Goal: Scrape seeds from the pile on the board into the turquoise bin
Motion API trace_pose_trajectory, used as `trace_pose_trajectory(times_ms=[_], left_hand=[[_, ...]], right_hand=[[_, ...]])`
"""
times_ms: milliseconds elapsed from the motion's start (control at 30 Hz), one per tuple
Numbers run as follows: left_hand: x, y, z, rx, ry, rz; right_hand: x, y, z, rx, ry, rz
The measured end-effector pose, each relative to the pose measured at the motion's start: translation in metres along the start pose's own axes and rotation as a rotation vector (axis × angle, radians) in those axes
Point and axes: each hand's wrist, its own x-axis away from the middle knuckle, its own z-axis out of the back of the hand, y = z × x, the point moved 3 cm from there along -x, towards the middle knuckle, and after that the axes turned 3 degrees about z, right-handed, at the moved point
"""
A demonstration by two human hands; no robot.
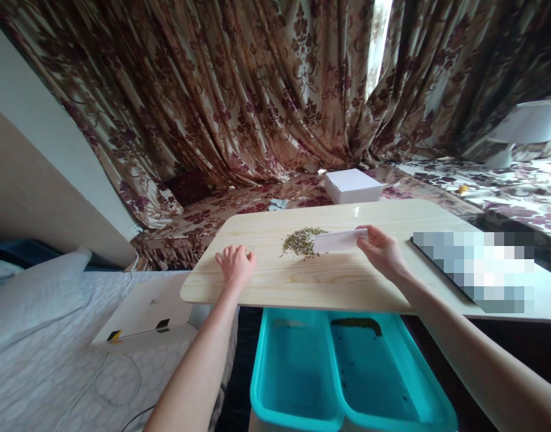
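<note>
My right hand [383,251] grips a flat white card [338,240], held edge-down on the pale wooden tabletop [311,279]. The card's left end touches a small heap of greenish-brown seeds or dried bits [302,240]. My left hand [234,264] rests on the tabletop to the left of the heap, fingers curled under, with nothing visible in it.
Below the table's near edge stands a turquoise bin with two compartments [347,372], dark residue in the right one. A white box [352,185] sits behind the table. A blurred flat object [473,270] lies at right. A bed with a flat cardboard box [142,312] is at left.
</note>
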Motion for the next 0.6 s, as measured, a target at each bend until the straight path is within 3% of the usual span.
trace_pose_trajectory(times_ms=[300,600], left_hand=[[0.001,0.001,0.001,-0.021,0.009,-0.008],[0.002,0.001,0.002,-0.032,0.021,-0.021]], right_hand=[[0.004,-0.010,0.016,0.042,0.037,-0.046],[0.006,-0.005,0.008,-0.023,0.041,-0.045]])
